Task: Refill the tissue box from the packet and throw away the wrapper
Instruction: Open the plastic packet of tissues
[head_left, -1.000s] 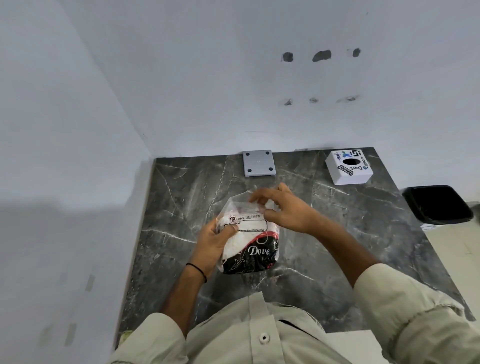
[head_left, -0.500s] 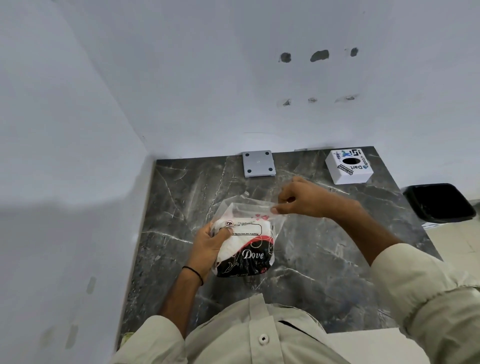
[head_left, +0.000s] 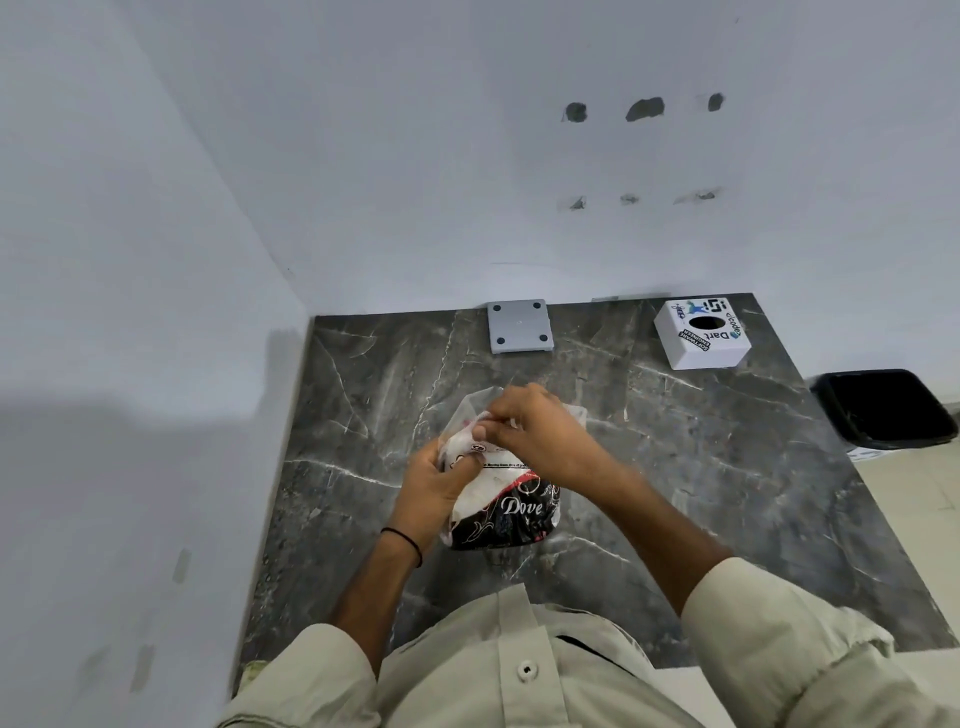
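Note:
The tissue packet (head_left: 511, 512), clear plastic with a black, red and white "Dove" print, stands on the dark marble table (head_left: 701, 467) in front of me. My left hand (head_left: 441, 483) grips its left side. My right hand (head_left: 535, 431) pinches the plastic at the packet's open top, its fingers meeting the left thumb there. The white tissue box (head_left: 701, 335), with a round black opening on top, sits at the table's far right corner, well away from both hands.
A grey square plate (head_left: 519, 326) lies at the back edge of the table against the wall. A black bin (head_left: 885, 408) stands on the floor past the table's right edge. White walls close in at left and back.
My right hand, which had pulled the plastic's top out to the right, has come back over the packet's top and now pinches it next to my left thumb.

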